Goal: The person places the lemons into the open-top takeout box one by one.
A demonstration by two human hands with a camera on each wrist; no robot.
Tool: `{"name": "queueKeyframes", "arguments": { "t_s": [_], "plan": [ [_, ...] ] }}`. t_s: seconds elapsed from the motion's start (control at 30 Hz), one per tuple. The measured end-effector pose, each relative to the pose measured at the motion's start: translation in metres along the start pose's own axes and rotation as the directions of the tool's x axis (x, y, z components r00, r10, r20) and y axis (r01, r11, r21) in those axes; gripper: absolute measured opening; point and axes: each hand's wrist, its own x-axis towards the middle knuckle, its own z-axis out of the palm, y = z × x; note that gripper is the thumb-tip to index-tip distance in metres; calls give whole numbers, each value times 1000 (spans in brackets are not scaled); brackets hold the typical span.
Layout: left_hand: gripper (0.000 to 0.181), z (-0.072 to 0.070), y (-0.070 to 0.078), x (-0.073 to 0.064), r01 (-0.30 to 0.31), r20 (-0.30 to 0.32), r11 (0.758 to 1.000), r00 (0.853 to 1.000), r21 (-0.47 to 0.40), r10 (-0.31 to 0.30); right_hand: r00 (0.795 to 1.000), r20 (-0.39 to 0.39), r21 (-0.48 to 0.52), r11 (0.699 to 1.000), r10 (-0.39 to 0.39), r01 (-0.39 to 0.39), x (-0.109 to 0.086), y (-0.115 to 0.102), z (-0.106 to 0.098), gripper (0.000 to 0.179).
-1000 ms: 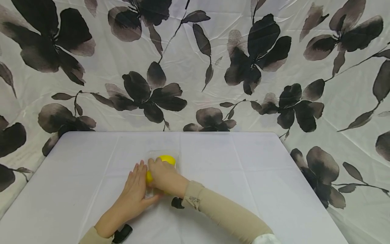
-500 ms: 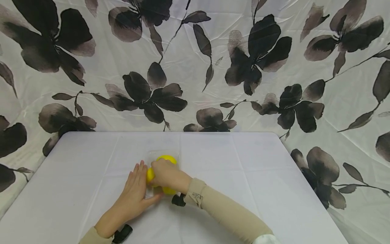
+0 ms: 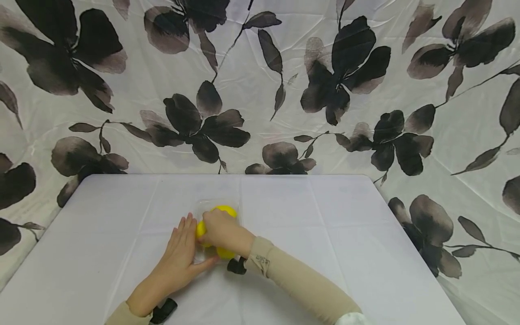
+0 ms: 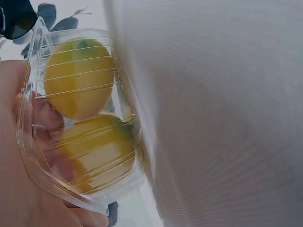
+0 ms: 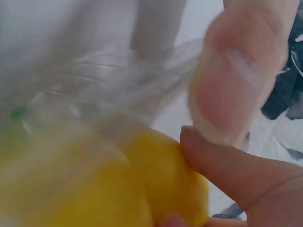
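In the head view, a clear plastic container [image 3: 205, 205] with several yellow lemons sits on the white table. My left hand [image 3: 174, 262] lies along its left side, fingers straight and thumb spread across the near side. Through its ribbed wall, the left wrist view shows an upper lemon [image 4: 78, 78] and a lower lemon [image 4: 102, 151], both green at one end. My right hand [image 3: 223, 232] reaches over the container from the right and grips a lemon [image 3: 200, 229] at its left side. Thumb and fingers meet that lemon [image 5: 168, 175] in the right wrist view. The right hand partly hides the others.
The white table [image 3: 304, 271] extends around both hands, its far edge meeting a hanging cloth [image 3: 276, 104] with dark flowers. Black wrist devices sit under the left wrist [image 3: 164, 310] and the right wrist [image 3: 237, 266].
My right hand has shifted slightly right and uncovered more of the lemons, while still gripping the one at the left. The left hand and the container have stayed in place.
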Motion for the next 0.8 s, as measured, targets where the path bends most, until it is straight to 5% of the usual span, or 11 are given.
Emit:
{"name": "queueKeyframes", "arguments": {
  "t_s": [0.3,0.57,0.8],
  "plan": [
    [113,1,0,0,8,4,1000,1000,11,-8,998,45,144,988,52,-58,-6,5,-20,44],
    [113,-3,1,2,36,53,999,998,3,-36,1000,21,249,969,-9,4,-16,18,-51,45],
    [106,-12,6,2,51,106,999,993,-4,-51,990,-140,313,947,-29,72,-40,35,-76,36]
  ]
}}
